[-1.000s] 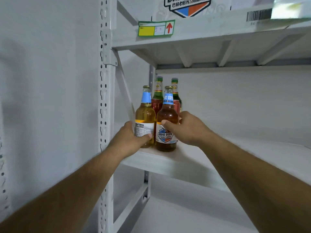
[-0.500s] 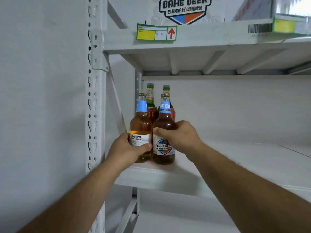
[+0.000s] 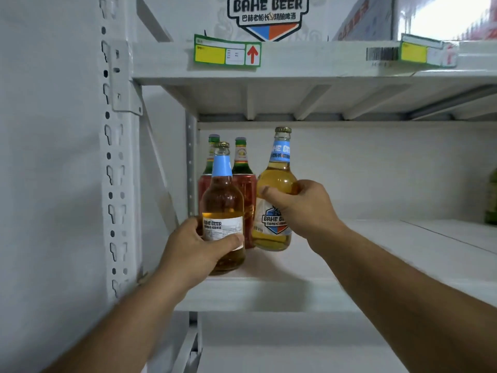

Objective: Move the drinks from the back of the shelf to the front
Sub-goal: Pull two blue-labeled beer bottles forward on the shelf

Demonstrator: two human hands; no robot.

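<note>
Amber glass fills both hands, and each bottle carries the "BAHE BEER" name. The left bottle (image 3: 223, 205) shows its white back label with that name above small print too fine to read; the right bottle (image 3: 277, 189) shows a hexagonal blue and orange badge and a pale blue neck band with part of the same lettering. A carton (image 3: 269, 14) on the upper shelf (image 3: 309, 60) repeats "BAHE BEER" over a line of Chinese characters, and a green-edged yellow tag (image 3: 227, 53) with a red up arrow is fixed to that shelf's edge beside a barcode sticker (image 3: 382, 53).

Fingers and thumb of the left hand (image 3: 193, 251) curl round the left bottle's lower body, near the front edge of the lower shelf (image 3: 269, 294). The right hand (image 3: 304, 208) grips the right bottle at its shoulder and label, tilted, its base off the shelf board.

Half a second ago both bottles stood upright side by side on the shelf; the right one is now raised and leaning. Behind them two red cans (image 3: 248, 208) and two green bottles (image 3: 240, 157) remain at the back.
</note>
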